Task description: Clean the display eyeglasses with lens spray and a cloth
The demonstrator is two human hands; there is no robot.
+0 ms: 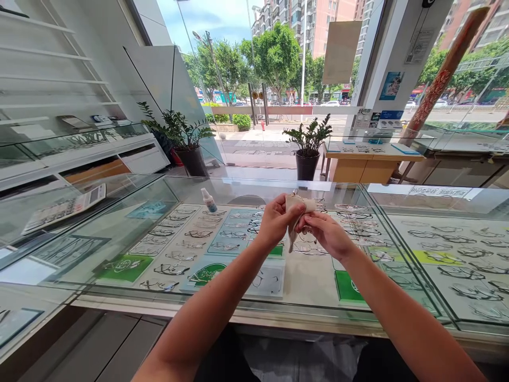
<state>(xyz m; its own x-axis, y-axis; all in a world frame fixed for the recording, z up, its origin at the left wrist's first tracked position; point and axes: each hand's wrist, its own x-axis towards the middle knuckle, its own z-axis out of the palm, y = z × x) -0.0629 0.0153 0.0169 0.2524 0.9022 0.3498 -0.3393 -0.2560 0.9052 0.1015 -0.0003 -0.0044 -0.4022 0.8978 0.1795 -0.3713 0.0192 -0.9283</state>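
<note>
Over the glass display case, my left hand [275, 222] is closed around a beige cleaning cloth [294, 204], pinching it between thumb and fingers. Part of the cloth hangs below the fingers. Close against it, my right hand [328, 233] is closed, its fingertips on a thin-framed pair of eyeglasses [305, 230]. Cloth and fingers cover most of that frame. On the glass top beyond my left hand stands a small spray bottle [209, 201] with a white top.
Rows of eyeglasses [193, 234] lie inside the glass display case [306, 313], among green cards [127, 268]. A calculator [67, 207] sits at the left. Potted plants [307, 164] stand before the window, near a wooden display table [363, 168].
</note>
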